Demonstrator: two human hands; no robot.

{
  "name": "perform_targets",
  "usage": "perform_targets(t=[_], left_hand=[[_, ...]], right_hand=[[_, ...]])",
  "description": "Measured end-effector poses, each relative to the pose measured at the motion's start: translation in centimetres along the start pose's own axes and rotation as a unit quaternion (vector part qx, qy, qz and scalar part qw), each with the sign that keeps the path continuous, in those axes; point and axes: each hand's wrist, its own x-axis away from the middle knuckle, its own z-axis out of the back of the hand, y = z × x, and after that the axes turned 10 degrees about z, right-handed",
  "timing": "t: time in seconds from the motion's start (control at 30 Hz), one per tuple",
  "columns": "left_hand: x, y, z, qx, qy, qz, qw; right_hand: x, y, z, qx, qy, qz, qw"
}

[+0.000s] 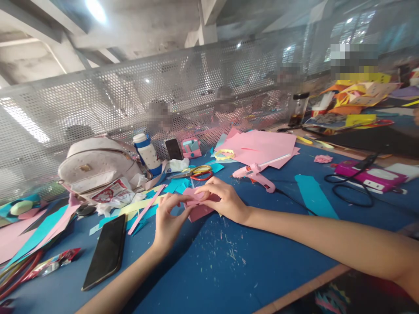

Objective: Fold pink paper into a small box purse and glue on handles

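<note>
Both my hands meet over the middle of a blue work table [209, 266]. My left hand [168, 220] and my right hand [222, 198] pinch a small folded piece of pink paper [198, 205] between their fingertips. The paper's lower part rests on the table, and its upper fold is squeezed between my thumbs and forefingers. Just behind my right hand lies a pink glue gun [255, 174] with a white glue stick poking out of its back.
A black phone [106, 250] lies at the front left. Scissors [193, 172], pink paper sheets [258, 146], teal strips [314, 196], a white bag [94, 163], a bottle [147, 152] and a second phone [173, 149] crowd the back. A perforated metal screen [163, 96] closes the far edge.
</note>
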Motion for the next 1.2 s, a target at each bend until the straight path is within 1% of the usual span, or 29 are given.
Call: perform_targets(t=[0.1, 0.2, 0.37, 0.5, 0.63, 0.73, 0.8, 0.9, 1.1, 1.2], left_hand=[[-0.2, 0.4, 0.5, -0.05, -0.001, -0.057, 0.997], [-0.2, 0.5, 0.7, -0.094, 0.011, -0.108, 0.99], [-0.4, 0.4, 0.8, -0.137, 0.045, -0.173, 0.974], [-0.5, 0.4, 0.8, -0.156, 0.058, -0.214, 0.963], [-0.5, 0.6, 0.9, -0.149, 0.054, -0.215, 0.964], [-0.5, 0.8, 0.9, -0.143, 0.053, -0.219, 0.964], [-0.5, 0.8, 0.9, -0.14, 0.054, -0.216, 0.965], [-0.5, 0.7, 0.9, -0.133, 0.049, -0.202, 0.969], [-0.6, 0.0, 1.1, -0.108, 0.036, -0.144, 0.983], [-0.7, -0.1, 1.2, -0.099, 0.031, -0.136, 0.985]], right_hand=[[0.0, -0.3, -0.1, 0.017, -0.005, 0.014, 1.0], [0.0, -0.5, -0.1, 0.026, -0.012, 0.024, 0.999], [0.1, -0.3, -0.1, 0.012, -0.016, 0.022, 1.0], [0.1, -0.2, -0.2, 0.031, -0.007, 0.037, 0.999], [-0.1, -0.3, -0.2, 0.057, -0.009, 0.067, 0.996], [-0.3, -0.4, -0.2, 0.064, -0.021, 0.087, 0.994], [-0.3, -0.4, -0.2, 0.066, -0.017, 0.093, 0.993], [-0.3, -0.1, 0.1, 0.06, -0.02, 0.083, 0.995], [-0.3, 1.0, 0.9, 0.053, -0.049, 0.033, 0.997], [-0.3, 1.3, 0.8, 0.06, -0.048, 0.034, 0.997]])
